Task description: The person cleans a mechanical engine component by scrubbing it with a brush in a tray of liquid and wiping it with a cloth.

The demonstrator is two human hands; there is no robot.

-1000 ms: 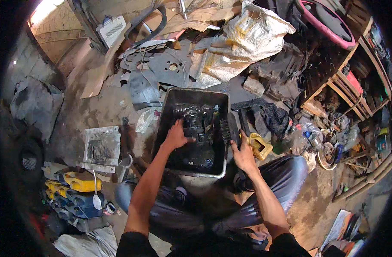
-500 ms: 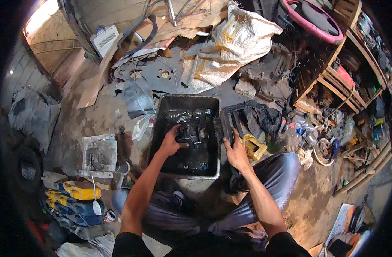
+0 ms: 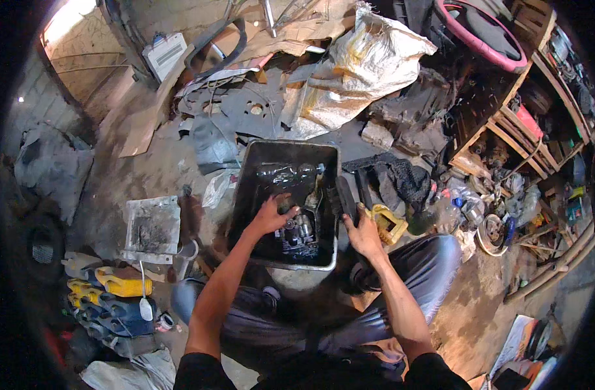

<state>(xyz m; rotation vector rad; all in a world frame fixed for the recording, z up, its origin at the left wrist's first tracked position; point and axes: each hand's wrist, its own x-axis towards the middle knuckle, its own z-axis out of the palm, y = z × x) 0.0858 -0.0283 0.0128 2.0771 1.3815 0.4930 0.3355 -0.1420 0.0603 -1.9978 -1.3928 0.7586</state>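
A black rectangular tub (image 3: 238, 227) with dark, wet liquid in it stands on the floor between my knees. My left hand (image 3: 270, 216) reaches into it, fingers bent around the upper left of a metal engine part (image 3: 300, 231) that looks like a carburetor. Some of those fingertips are hidden behind the part. Over the tub's right rim, my right hand (image 3: 364, 235) grips a black brush (image 3: 342, 200) by its handle, bristles facing the tub. At the far end of the tub lie wet, shiny pieces (image 3: 278, 173), too dark to make out.
Right of the brush lie a black mesh cloth (image 3: 405, 175) and a yellow plastic piece (image 3: 390, 224). A white woven sack (image 3: 359, 71) is beyond the tub. A grimy metal tray (image 3: 152, 227) sits at left, with yellow and blue cut containers (image 3: 119, 286) nearer. Wooden shelving (image 3: 505, 133) stands at right.
The metal part in the tub has turned, and its bright body now shows where a dark block was. My left hand has shifted slightly right over it. The right hand still holds the brush.
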